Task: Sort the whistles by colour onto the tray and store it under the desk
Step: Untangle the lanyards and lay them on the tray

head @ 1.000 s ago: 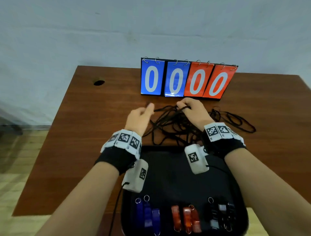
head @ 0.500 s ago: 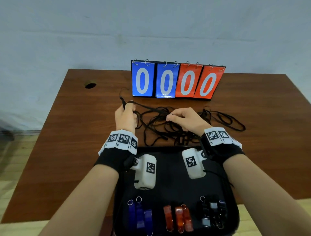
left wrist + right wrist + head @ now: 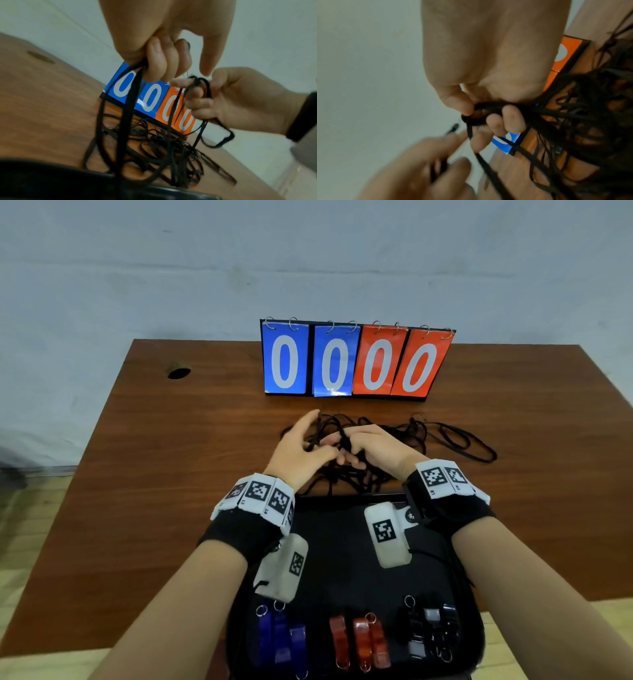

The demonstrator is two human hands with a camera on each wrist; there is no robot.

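A: Left hand (image 3: pixel 301 451): lower fingers and thumb curled around a few black cord strands, index finger straight and free. Confirmed in the left wrist view.

B: And just right of it?

A: Right hand (image 3: pixel 378 451): fingers clamped on a loop of the same cords (image 3: pixel 155 147). The two hands nearly touch above the heap, which lies on the counter (image 3: pixel 154 474) under and to the right of them.

B: Whistles?

A: On the black tray (image 3: pixel 342 546), on the near side of both wrists. Left to right: blue whistles (image 3: pixel 281 637), red whistles (image 3: pixel 359 642), black whistles (image 3: pixel 428 631). Grouped by colour, each group apart from the next.

B: So sorting looks done, I'd judge. Risks?

A: The tangle. Strands trail to the tray's far rim; whether any lie over it, I cannot tell. A hard pull on a snagged loop could tighten the knot or drag cords over the whistles and mix the rows.

B: And the scoreboard (image 3: pixel 356 361)?

A: Beyond the hands, close behind the heap. A caught strand jerked toward the body could tip it.
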